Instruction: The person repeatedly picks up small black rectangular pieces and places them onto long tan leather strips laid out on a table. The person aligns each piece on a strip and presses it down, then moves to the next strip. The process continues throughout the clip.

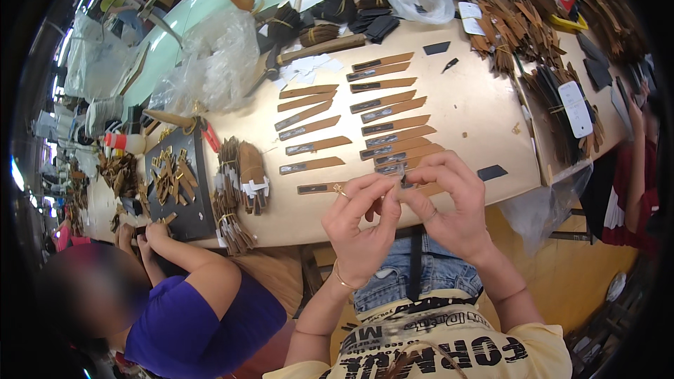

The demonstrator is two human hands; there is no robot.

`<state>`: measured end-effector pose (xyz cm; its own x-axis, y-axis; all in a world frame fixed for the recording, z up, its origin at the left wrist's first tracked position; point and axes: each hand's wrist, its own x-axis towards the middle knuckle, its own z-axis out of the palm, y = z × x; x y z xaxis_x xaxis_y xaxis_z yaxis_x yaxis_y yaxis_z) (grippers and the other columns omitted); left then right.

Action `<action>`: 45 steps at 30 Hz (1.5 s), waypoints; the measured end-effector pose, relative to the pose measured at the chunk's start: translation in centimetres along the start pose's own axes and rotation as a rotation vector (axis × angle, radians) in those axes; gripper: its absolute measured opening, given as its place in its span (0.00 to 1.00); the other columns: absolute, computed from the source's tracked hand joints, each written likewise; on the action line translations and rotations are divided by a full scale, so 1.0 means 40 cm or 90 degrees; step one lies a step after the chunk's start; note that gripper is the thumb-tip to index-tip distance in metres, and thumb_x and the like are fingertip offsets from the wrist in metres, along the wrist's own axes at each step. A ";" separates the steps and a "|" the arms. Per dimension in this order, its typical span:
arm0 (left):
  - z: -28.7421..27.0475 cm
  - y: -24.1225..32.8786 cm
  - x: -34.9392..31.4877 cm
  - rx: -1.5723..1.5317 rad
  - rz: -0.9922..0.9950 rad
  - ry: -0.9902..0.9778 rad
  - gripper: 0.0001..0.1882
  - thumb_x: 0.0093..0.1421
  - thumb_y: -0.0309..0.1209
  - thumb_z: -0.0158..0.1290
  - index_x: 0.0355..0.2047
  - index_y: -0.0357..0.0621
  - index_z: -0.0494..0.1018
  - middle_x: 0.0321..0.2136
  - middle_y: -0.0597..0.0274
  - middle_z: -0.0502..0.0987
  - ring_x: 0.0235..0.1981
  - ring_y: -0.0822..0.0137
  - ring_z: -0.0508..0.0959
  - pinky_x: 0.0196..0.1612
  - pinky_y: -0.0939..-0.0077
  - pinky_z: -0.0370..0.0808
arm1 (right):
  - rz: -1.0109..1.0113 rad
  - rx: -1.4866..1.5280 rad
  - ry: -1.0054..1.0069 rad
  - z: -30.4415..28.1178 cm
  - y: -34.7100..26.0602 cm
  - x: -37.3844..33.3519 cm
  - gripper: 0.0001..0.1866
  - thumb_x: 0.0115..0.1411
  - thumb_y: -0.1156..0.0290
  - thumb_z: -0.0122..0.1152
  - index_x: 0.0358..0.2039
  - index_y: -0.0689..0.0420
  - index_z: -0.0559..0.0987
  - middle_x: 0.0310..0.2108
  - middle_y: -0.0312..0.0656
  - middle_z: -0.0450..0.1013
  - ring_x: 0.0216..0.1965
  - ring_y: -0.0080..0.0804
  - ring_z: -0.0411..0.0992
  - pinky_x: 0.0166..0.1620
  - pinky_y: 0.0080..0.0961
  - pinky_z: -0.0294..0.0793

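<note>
Close together over the near edge of the table, my left hand (pixel 364 228) and my right hand (pixel 453 200) are both closed in a pinch. Their fingertips meet at a small piece, mostly covered by the fingers, so its kind cannot be made out. Just beyond them lie two rows of tan leather strips with slanted ends. In the left row, a strip (pixel 319 145) carries a dark patch at one end, some of it shiny. The right row has similar strips (pixel 390 105), and its nearest ones (pixel 411 151) overlap beside my fingers.
Bundled straps (pixel 239 175) lie to the left, near a dark board (pixel 179 189) with small leather pieces. A hammer (pixel 319 49), white paper scraps (pixel 309 70) and clear plastic bags (pixel 217 56) are at the back. Co-workers sit at left and right; one wears a purple shirt (pixel 203 323).
</note>
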<state>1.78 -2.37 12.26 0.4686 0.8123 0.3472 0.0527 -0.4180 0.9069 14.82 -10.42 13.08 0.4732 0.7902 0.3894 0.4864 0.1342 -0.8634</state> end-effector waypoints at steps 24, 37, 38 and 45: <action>0.277 0.127 -0.016 0.058 0.082 -0.198 0.07 0.56 0.18 0.59 0.35 0.37 0.80 0.33 0.60 0.80 0.21 0.78 0.70 0.23 0.85 0.65 | 0.090 -0.079 0.258 -0.315 0.051 -0.169 0.06 0.60 0.72 0.59 0.36 0.61 0.78 0.32 0.43 0.76 0.32 0.39 0.74 0.39 0.31 0.69; 0.795 0.106 -0.132 0.071 0.395 -0.552 0.09 0.54 0.20 0.60 0.37 0.42 0.81 0.39 0.56 0.80 0.29 0.61 0.79 0.32 0.72 0.74 | 0.339 -0.170 0.910 -0.677 0.129 -0.570 0.10 0.67 0.69 0.56 0.42 0.63 0.79 0.33 0.36 0.77 0.34 0.19 0.71 0.40 0.18 0.71; 0.825 0.097 -0.150 0.140 0.436 -0.566 0.11 0.54 0.20 0.59 0.38 0.42 0.80 0.41 0.56 0.80 0.30 0.59 0.79 0.33 0.72 0.75 | 0.360 -0.161 0.903 -0.667 0.122 -0.568 0.10 0.67 0.70 0.56 0.42 0.63 0.79 0.33 0.36 0.77 0.34 0.19 0.71 0.40 0.18 0.71; 0.696 0.121 -0.138 0.032 0.180 -0.648 0.19 0.59 0.21 0.56 0.52 0.38 0.74 0.48 0.52 0.77 0.41 0.60 0.80 0.44 0.74 0.77 | 0.292 0.018 0.631 -0.555 0.122 -0.430 0.09 0.65 0.71 0.58 0.39 0.64 0.79 0.32 0.38 0.76 0.33 0.22 0.72 0.39 0.19 0.71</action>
<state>24.01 -20.21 8.10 0.9866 -0.0314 0.1602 -0.1490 -0.5740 0.8052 25.34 -36.64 9.30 0.9926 -0.0631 0.1035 0.1020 -0.0269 -0.9944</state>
